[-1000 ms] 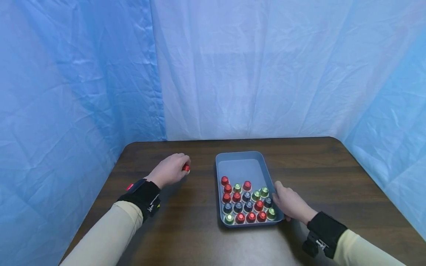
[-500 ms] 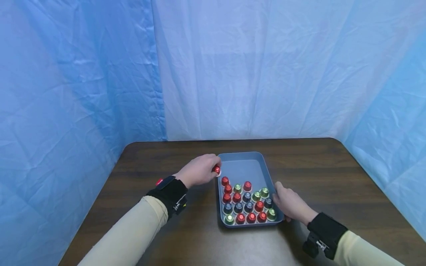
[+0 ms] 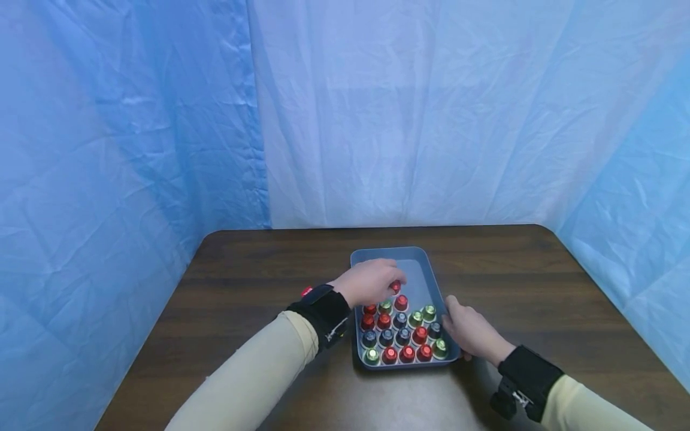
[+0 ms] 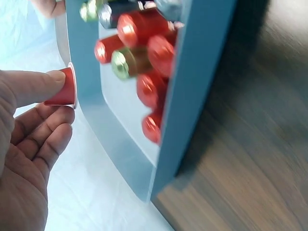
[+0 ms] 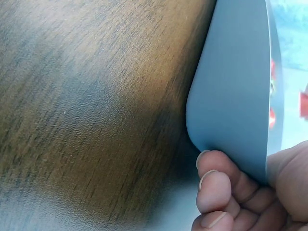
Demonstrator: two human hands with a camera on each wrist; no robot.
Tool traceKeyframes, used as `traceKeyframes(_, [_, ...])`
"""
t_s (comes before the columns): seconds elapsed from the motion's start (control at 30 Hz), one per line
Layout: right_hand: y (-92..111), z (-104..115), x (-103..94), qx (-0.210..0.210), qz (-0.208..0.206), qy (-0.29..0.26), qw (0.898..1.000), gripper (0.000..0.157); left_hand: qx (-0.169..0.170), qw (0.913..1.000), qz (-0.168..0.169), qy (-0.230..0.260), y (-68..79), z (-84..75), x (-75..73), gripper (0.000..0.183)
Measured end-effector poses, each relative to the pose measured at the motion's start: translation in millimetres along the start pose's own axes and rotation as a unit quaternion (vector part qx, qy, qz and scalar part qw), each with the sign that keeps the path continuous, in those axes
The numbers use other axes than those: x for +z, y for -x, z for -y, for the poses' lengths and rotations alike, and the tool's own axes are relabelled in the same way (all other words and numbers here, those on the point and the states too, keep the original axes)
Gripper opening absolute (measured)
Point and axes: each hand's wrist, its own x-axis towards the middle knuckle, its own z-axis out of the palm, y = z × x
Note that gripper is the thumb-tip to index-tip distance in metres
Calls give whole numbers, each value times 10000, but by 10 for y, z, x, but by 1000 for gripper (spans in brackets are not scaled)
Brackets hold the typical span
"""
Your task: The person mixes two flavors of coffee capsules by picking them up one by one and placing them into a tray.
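A red coffee capsule (image 3: 396, 287) with a pale rim is pinched between the thumb and fingers of my left hand (image 3: 371, 281), above the middle of a blue-grey tray (image 3: 415, 262). In the left wrist view the held capsule (image 4: 65, 89) shows on its side, rim towards the tray. Staggered rows of red, green and dark blue capsules (image 3: 402, 336) stand in the tray's near part, some hidden behind my left hand. My right hand (image 3: 474, 330) grips the tray's right wall near its front corner. Its curled fingers (image 5: 216, 187) lie against the outside, with the thumb at the rim.
The tray stands on a dark wooden table (image 3: 302, 383), right of the middle. Blue sheeting (image 3: 404, 120) hangs behind the table and along both sides. Black wrist straps with cameras (image 3: 530, 377) sit on both wrists.
My left hand has moved right with the red capsule, from the table left of the tray to over its middle. The right hand has stayed at the tray's right side.
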Motion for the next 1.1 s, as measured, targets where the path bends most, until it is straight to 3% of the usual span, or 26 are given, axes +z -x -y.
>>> traceKeyframes(0.3, [-12,-5,1,83,24,-48,10000,32,285,9991,78,-316,-222,-208,84,20])
traceKeyframes(0.47, [-7,2,0,107,14,-2,9999,31,440,9955,27,-840,-323,-251,167,17])
traceKeyframes(0.73, [3,6,1,118,-5,6,9999,31,551,9862,-58,-1559,-394,-289,312,19])
traceKeyframes(1.1, [0,16,3,214,28,34,9998,32,396,9852,27,-1670,-415,-283,411,18])
